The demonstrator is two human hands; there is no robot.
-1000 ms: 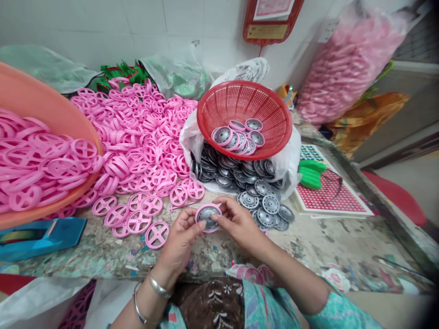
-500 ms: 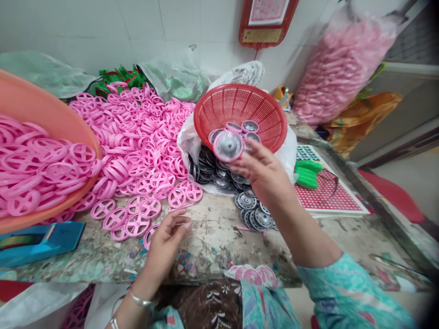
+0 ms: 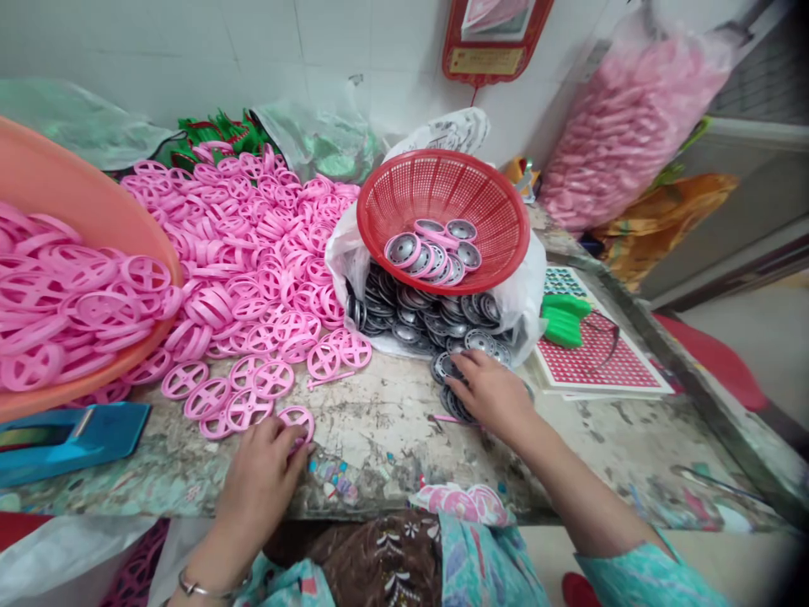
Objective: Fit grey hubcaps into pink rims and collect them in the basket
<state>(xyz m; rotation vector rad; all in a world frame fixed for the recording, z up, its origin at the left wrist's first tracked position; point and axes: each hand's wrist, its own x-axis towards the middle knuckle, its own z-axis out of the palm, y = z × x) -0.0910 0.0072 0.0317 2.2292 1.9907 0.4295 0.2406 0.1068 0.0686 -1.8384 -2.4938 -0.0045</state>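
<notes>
My left hand (image 3: 262, 464) rests at the table's front, thumb and fingers closed around the near edge of a pink spoked plastic wheel (image 3: 297, 413). Several more loose pink wheels (image 3: 249, 407) lie just beyond it. My right hand (image 3: 496, 392) is over a small pile of grey discs (image 3: 479, 340), its fingers stretched out and touching the discs, thumb apart from them. Behind, many dark grey discs (image 3: 404, 324) spill from a white bag (image 3: 527, 278). A red mesh basket (image 3: 442, 173) sits on top, holding several pink-rimmed grey wheels (image 3: 403, 249).
An orange tub (image 3: 120, 206) of pink wheels tilts at the left, beside a blue tape dispenser (image 3: 107, 443). A big heap of pink wheels (image 3: 253, 228) covers the back left. Sticker sheets (image 3: 607, 362) with a green object (image 3: 562, 320) lie right. A pink stick (image 3: 332, 379) lies mid-table.
The pink-rimmed grey wheel that my right hand held over the basket now lies in it. My right hand has dropped to the grey discs; my left moved left onto a pink wheel.
</notes>
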